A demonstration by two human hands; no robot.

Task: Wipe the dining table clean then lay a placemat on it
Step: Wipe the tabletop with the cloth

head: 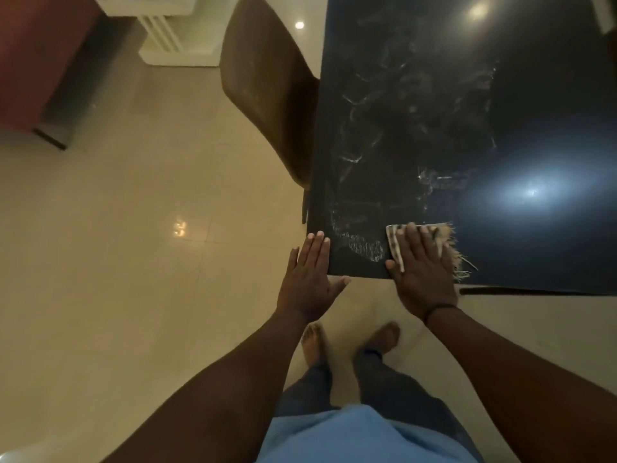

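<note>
Pressing flat on a frayed cloth [444, 243], the right hand [422, 272] lies at the near edge of the dark counter [434, 111], just right of the frame's centre. Its fingers [412, 237] are straight and spread over the cloth, not curled round it; the thumb [391, 265] points toward the left of the frame. The cloth is pale with a dark pattern, and loose threads fan out from its right side onto the counter. A thin dark band [439, 309] circles the right wrist.

The left hand [309, 279] rests at the counter's near left corner, fingers [317, 243] straight and close together, holding nothing; the fingertips lie on the counter top while the palm hangs off the edge over the floor [117, 245]. The two hands are near each other but apart.

Between the hands, a whitish textured smear [362, 243] marks the counter, and fainter streaks [400, 105] run up the surface toward the upper centre of the frame. A bright glare [531, 192] sits on the counter at the right.

A brown chair [267, 98] stands against the counter's left side in the upper centre. The floor is glossy beige tile. In the upper left stand a reddish cabinet [40, 55] and a white piece of furniture [170, 31]. At the bottom centre show a blue shirt [350, 436], dark trousers [394, 385] and two bare feet [314, 342].
</note>
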